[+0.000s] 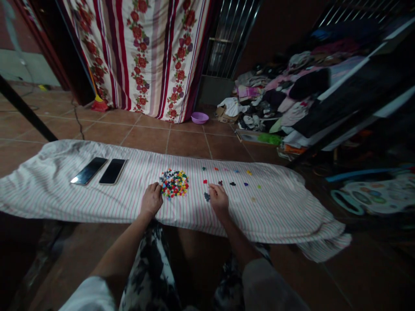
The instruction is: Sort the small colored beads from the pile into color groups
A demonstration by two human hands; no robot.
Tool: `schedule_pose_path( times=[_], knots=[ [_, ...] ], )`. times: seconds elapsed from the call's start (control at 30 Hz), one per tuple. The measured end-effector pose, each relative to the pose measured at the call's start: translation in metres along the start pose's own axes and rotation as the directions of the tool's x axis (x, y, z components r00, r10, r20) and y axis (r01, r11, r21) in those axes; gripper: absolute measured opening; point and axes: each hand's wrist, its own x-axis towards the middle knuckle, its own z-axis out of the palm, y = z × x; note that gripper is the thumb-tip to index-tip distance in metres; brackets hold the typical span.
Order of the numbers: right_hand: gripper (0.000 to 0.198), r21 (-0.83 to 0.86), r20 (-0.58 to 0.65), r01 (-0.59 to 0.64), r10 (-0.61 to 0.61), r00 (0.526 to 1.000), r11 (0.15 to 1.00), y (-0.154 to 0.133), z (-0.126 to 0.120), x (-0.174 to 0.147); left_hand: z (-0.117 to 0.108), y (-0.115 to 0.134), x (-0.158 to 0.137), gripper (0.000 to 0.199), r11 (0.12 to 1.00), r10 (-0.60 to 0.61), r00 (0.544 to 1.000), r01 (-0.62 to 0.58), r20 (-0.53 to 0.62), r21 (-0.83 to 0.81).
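A round heap of small multicoloured pieces [175, 183] lies on a striped cloth [129, 198]. My left hand [152, 199] rests at the heap's left edge, fingers curled in; whether anything is between them is hidden. To the right, my right hand [218, 198] is closed in a pinch over small single-colour groups; what it pinches is too small to make out. Close to its fingertips are a red group [205, 182] and a dark grey group [206, 197]. Farther right lie a black group [232, 184], a blue group [246, 184] and a yellow group [249, 172].
Two phones, a larger dark one [89, 171] and a smaller one [113, 171], lie on the cloth's left part. Beyond are a striped floral curtain [152, 56], a purple basin [199, 117], a red broom [99, 105] and a heap of clothes [275, 95].
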Motion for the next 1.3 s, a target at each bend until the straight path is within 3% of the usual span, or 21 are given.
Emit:
schedule_pose_path(
  times=[0.27,0.53,0.93,1.3],
  knots=[
    [0.025,0.077,0.271,0.094,-0.111,0.956,0.993,-0.059,0.061,0.011,0.001,0.0,0.0,0.027,1.0,-0.003,1.0,0.003,-0.008,-0.001],
    [0.026,0.006,0.45,0.195,-0.177,0.875,0.981,-0.086,0.105,0.013,0.006,0.0,-0.002,0.028,1.0,-0.024,0.999,0.024,-0.033,0.008],
    [0.026,-0.148,0.53,0.233,-0.122,0.839,0.961,-0.107,0.131,0.018,0.006,0.0,-0.001,0.03,1.0,-0.019,1.0,0.02,-0.019,0.016],
    [0.027,-0.311,0.59,0.243,-0.014,0.807,0.919,-0.129,0.134,0.027,0.006,0.002,0.0,0.029,0.999,-0.02,1.0,0.02,-0.018,0.026]
  ],
)
